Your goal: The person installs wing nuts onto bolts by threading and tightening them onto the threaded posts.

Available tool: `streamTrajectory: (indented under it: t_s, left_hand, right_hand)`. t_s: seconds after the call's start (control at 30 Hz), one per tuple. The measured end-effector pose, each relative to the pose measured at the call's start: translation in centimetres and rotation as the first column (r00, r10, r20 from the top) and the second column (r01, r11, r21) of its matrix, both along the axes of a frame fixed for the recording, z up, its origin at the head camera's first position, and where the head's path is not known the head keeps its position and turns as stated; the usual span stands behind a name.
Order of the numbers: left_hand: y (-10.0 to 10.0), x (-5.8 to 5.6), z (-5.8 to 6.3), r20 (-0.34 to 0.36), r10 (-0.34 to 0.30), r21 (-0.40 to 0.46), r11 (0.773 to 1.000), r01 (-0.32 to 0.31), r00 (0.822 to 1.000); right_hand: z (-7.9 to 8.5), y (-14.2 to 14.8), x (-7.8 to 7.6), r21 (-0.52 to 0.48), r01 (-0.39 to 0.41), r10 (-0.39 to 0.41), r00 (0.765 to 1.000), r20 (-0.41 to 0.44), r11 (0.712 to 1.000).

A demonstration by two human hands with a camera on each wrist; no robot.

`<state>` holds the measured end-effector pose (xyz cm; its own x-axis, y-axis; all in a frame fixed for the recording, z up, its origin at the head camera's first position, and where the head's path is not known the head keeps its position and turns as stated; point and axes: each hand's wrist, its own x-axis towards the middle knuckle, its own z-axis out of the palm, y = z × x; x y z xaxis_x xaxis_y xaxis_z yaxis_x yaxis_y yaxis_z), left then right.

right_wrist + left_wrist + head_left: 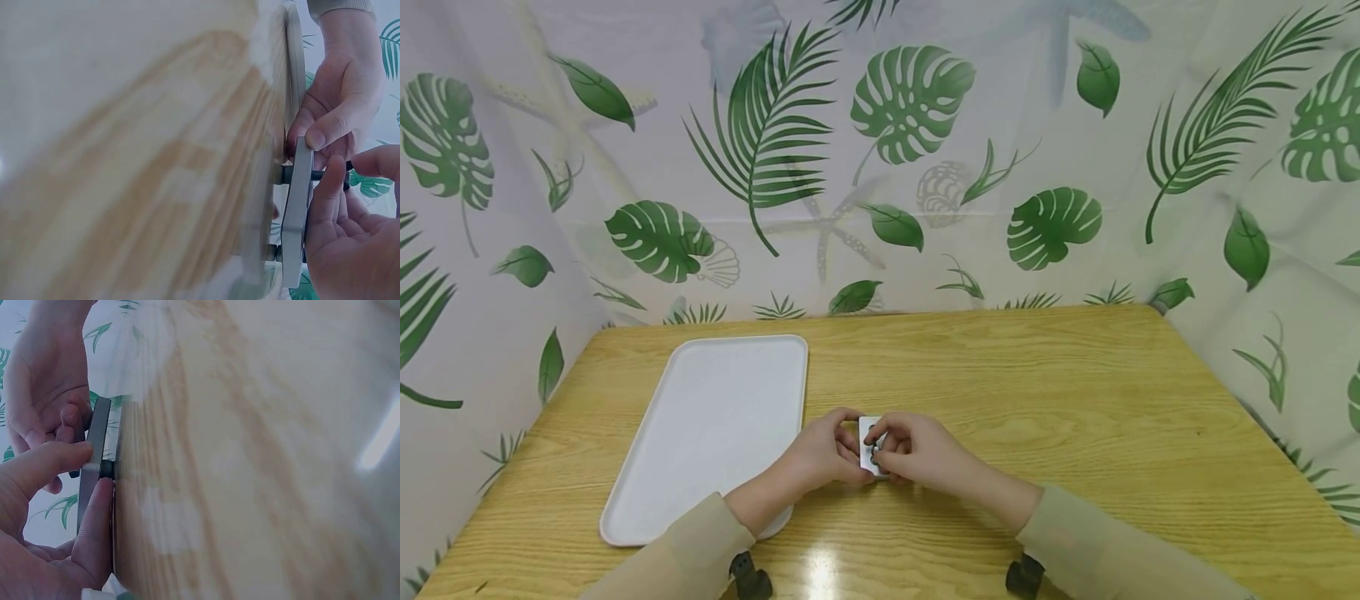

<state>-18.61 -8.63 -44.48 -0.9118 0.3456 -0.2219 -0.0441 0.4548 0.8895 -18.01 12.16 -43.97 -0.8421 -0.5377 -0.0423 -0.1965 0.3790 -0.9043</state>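
Note:
A small flat pale plate [866, 460] with black parts on its top face is held just over the table in the head view. My left hand [820, 454] grips its left side, with the thumb [69, 456] on one face and a finger at the edge. My right hand [925, 450] leans over the plate from the right. Its thumb and forefinger pinch a small black part [347, 176] at the end of a black threaded bolt [317, 175]. Dark bolt ends [275, 252] stick out on the plate's table side. Fingers hide part of the plate.
A white rectangular tray [715, 425] lies on the wooden table [1037, 375] left of my hands. A cloth with green leaf prints [917, 100] hangs behind the table and along both sides.

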Motion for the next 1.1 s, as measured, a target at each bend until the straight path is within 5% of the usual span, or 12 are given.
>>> streamTrajectory:
  t_s: [0.23, 0.47, 0.87, 1.1]
  left_hand:
    - [0.07, -0.14, -0.21, -0.002, 0.008, -0.004, 1.000, -0.008, 1.000]
    - [0.11, -0.16, -0.15, -0.003, 0.006, -0.004, 1.000, -0.006, 1.000]
    - [-0.01, 0.01, 0.02, 0.002, -0.007, 0.001, 1.000, 0.007, 1.000]
    - [-0.06, -0.09, -0.01, -0.006, -0.014, -0.006, 1.000, 0.014, 1.000]
  right_hand:
    - [0.21, -0.66, 0.06, 0.038, 0.098, -0.099, 0.995, 0.023, 0.994]
    - [0.46, -0.96, 0.13, 0.128, 0.163, -0.157, 0.986, -0.062, 0.978]
    - [0.02, -0.28, 0.01, 0.012, 0.038, -0.038, 0.999, -0.023, 0.999]
    - [0.09, -0.15, 0.00, -0.013, 0.053, -0.053, 0.998, 0.018, 0.999]
